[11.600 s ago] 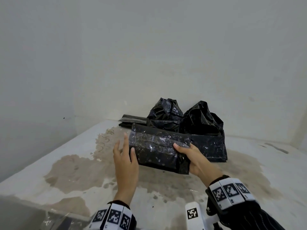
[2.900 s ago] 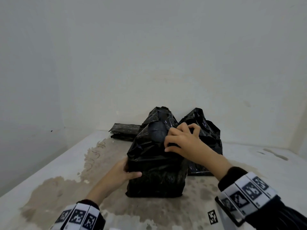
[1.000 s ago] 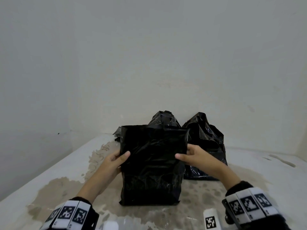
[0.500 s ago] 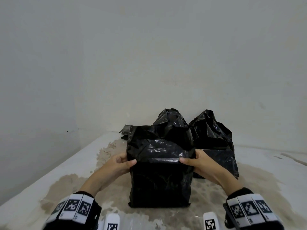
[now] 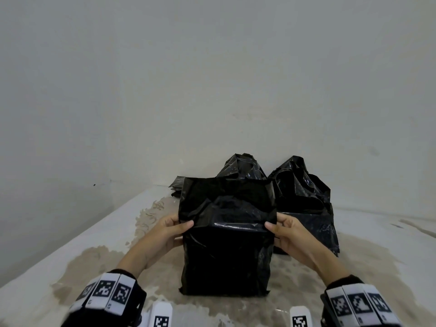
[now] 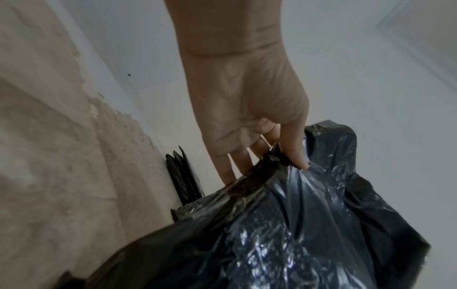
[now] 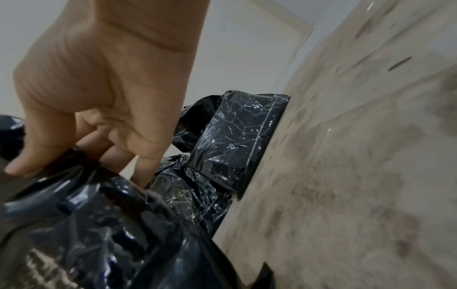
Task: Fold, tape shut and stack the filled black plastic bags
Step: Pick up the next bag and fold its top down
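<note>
A filled black plastic bag [image 5: 226,251] stands upright on the stained white table [image 5: 70,267] in front of me. My left hand [image 5: 172,228] pinches its left edge at a crease, thumb on the near face and fingers behind. My right hand [image 5: 284,231] pinches the right edge the same way. The bag's loose top rises above the crease. In the left wrist view the left hand [image 6: 262,156] grips the bag's [image 6: 284,234] crinkled plastic. In the right wrist view the right hand [image 7: 81,152] pinches the bag [image 7: 99,234].
Two more filled black bags [image 5: 304,204] stand behind, one [image 5: 240,166] mostly hidden. A taped flat bundle [image 7: 237,140] lies beside them. Flat black plastic [image 5: 177,187] lies at the back left by the wall. White tagged objects [image 5: 161,316] sit at the table's near edge.
Over the last second both hands slid to the bag's side edges and pinched a horizontal crease across it. The bag's top has risen a little since half a second ago.
</note>
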